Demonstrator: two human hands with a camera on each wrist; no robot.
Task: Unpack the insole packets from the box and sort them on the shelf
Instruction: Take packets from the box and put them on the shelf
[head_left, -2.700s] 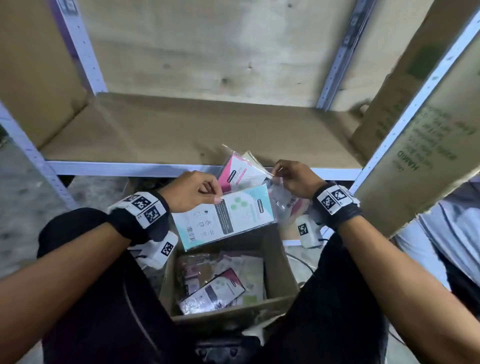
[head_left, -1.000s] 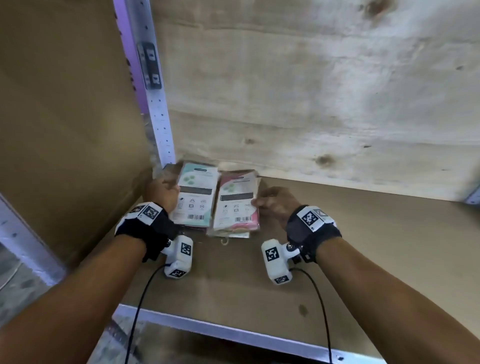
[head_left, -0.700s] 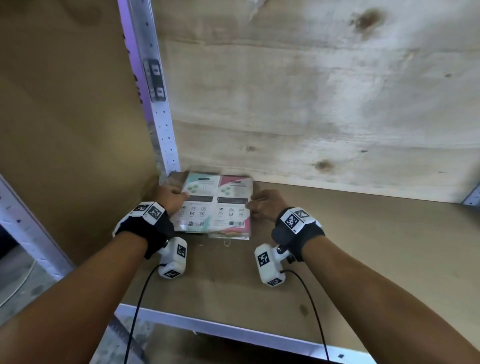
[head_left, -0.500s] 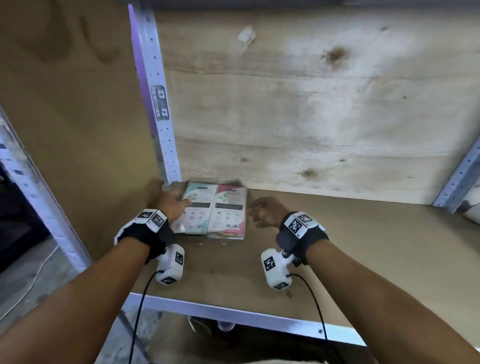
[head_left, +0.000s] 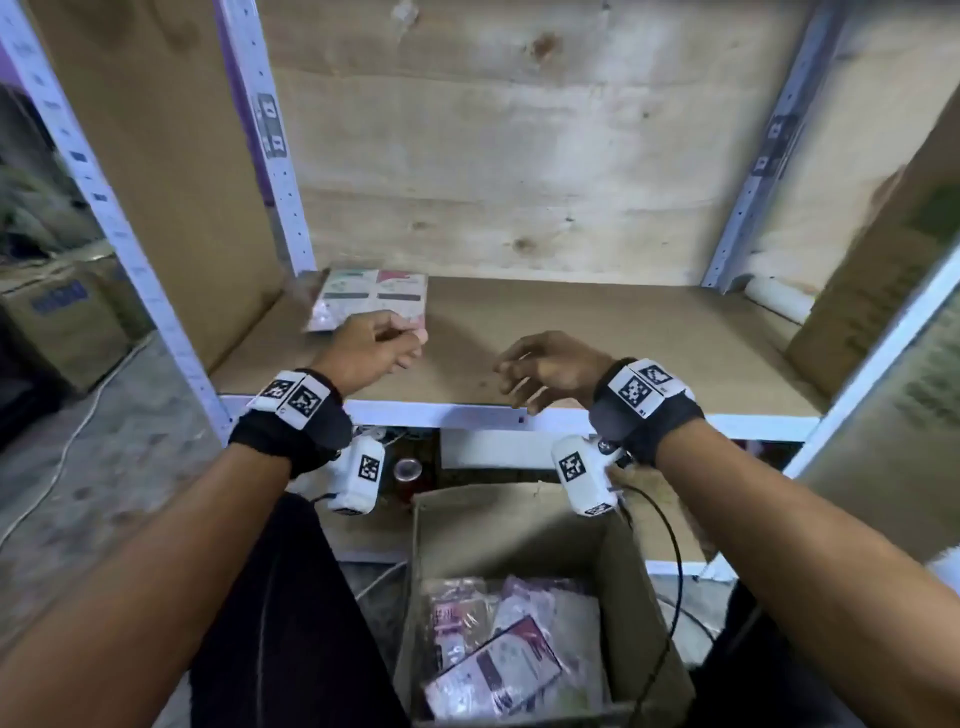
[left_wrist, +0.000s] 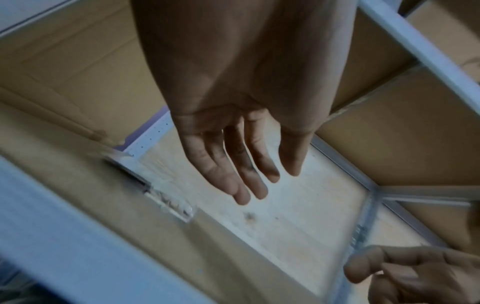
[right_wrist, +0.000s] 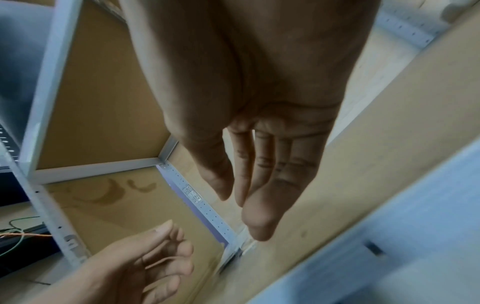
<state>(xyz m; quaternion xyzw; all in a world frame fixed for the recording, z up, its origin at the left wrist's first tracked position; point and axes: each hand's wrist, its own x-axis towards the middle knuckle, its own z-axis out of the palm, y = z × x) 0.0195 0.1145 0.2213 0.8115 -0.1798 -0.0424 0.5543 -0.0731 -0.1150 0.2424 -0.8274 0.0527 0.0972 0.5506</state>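
Two insole packets, a teal one (head_left: 340, 299) and a pink one (head_left: 402, 293), lie side by side flat in the back left corner of the shelf (head_left: 597, 332). My left hand (head_left: 371, 348) hovers empty just in front of them, fingers relaxed. To its right my right hand (head_left: 545, 369) hangs empty over the shelf's front part, fingers loosely bent. Both wrist views show bare palms with straight fingers (left_wrist: 244, 174) (right_wrist: 259, 185). The open cardboard box (head_left: 524, 519) sits below between my knees with several packets (head_left: 493, 670) inside.
White metal uprights (head_left: 270, 156) (head_left: 753, 171) frame the shelf, with a plywood back and cardboard side panels. A white front rail (head_left: 467, 415) edges the shelf. A white roll (head_left: 779, 296) lies at the back right corner. Cables trail from the wrist cameras.
Both hands have let go of the two packets and drawn back toward the shelf's front edge. The head view has tilted down, bringing the box into sight.
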